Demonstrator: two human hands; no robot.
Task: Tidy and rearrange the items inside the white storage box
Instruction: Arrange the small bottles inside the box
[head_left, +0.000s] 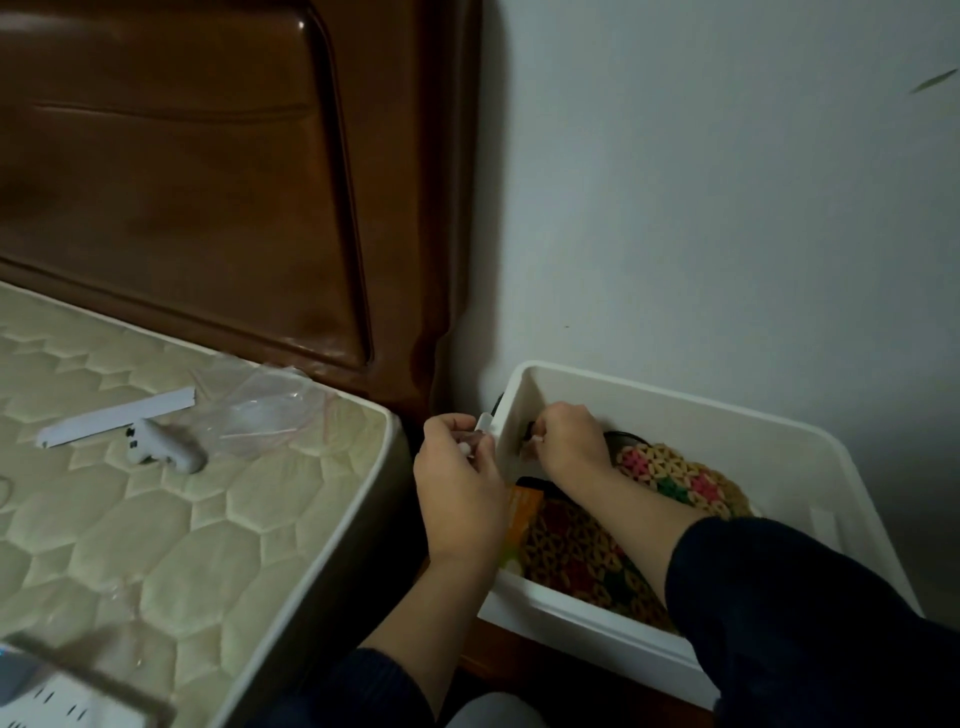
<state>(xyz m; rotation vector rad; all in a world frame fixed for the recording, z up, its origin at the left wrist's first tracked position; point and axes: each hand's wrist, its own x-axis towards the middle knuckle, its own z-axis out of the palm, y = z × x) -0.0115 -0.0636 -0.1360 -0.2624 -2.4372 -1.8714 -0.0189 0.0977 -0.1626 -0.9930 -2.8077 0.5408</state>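
The white box (779, 447) sits at the lower right of the frame, against the wall and beside the bed (171, 519), and it is partly sorted at best. Woven mats (670, 475) in pink, green and tan lie inside, with an orange packet (522, 506) by the box's left wall and a dark cord (618, 434) near the back. The right hand (569, 441) reaches into the back left corner, fingers curled, pinching something small and dark; what it is cannot be told. The left hand (460, 493) hovers just outside the left rim, pinching a small white piece (482, 422). On the bed, at centre left, lie a white strip (117, 415), a white gadget (163, 447) and a clear bag (280, 410), apparently taken out. I judge the tidying about midway: the contents remain loosely heaped.
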